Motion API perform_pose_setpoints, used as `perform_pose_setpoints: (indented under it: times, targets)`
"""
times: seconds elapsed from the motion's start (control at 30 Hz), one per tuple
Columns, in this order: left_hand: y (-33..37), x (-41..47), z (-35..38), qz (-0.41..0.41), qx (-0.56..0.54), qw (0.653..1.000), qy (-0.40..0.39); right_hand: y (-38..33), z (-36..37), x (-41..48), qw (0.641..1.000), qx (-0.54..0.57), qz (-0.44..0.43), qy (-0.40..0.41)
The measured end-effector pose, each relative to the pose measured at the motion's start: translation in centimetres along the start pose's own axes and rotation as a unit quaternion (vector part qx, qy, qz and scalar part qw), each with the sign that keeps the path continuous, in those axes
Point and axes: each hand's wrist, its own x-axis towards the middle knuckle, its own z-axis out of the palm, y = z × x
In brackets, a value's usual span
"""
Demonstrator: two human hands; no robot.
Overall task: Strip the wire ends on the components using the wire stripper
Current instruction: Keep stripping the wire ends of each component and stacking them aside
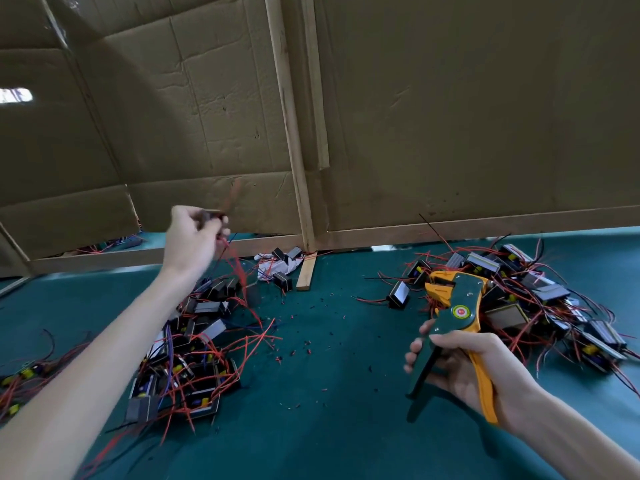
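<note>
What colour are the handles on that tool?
One wire stripper handle is dark green, the other orange-yellow; head view.

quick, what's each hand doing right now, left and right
Left hand: raised, fingers curled round a blurred dark component with red wires.
Right hand: gripping the handles of the wire stripper.

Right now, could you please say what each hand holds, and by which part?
The right hand holds the wire stripper by its handles. The left hand grips a blurred component; by which part cannot be told.
</note>
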Motion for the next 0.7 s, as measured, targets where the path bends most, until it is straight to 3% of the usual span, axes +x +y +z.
perform_pose_setpoints:
  times: [0.07, 0.17, 0.2, 0.27, 0.3, 0.37, 0.47, 0.6, 0.7]
  targets:
    - [0.8, -0.9, 0.1, 0.076, -0.011, 0.994, 0.08, 0.0, 0.1, 0.0, 1.0, 0.003, 0.007, 0.005]
    - [1.4, -1.4, 0.2, 0.214, 0.088, 0.973, -0.007, 0.1, 0.2, 0.0, 1.0, 0.003, 0.006, 0.008]
    - [1.7, -1.1, 0.1, 0.211, 0.086, 0.974, -0.002, 0.1, 0.3, 0.0, 1.0, 0.004, 0.008, 0.008]
    - [3.1, -0.6, 0.2, 0.1, -0.027, 0.993, 0.054, 0.0, 0.4, -0.1, 1.0, 0.01, 0.011, 0.009]
    - [3.8, -0.7, 0.5, 0.027, -0.091, 0.995, 0.038, 0.1, 0.5, -0.1, 1.0, 0.012, 0.01, 0.01]
    - [5.0, -2.5, 2.2, -0.062, -0.108, 0.985, -0.119, 0.1, 0.4, -0.1, 1.0, 0.013, 0.009, 0.011]
    - [6.2, -6.6, 5.3, -0.156, -0.187, 0.925, -0.292, 0.0, 0.5, -0.2, 1.0, 0.015, 0.014, 0.013]
    - [7.3, -8.7, 8.4, -0.222, -0.247, 0.885, -0.326, -0.2, 0.5, -0.3, 1.0, 0.016, 0.009, 0.015]
    - [8.0, -9.3, 9.5, -0.19, -0.259, 0.885, -0.338, -0.4, 0.6, -0.4, 1.0, 0.017, 0.009, 0.014]
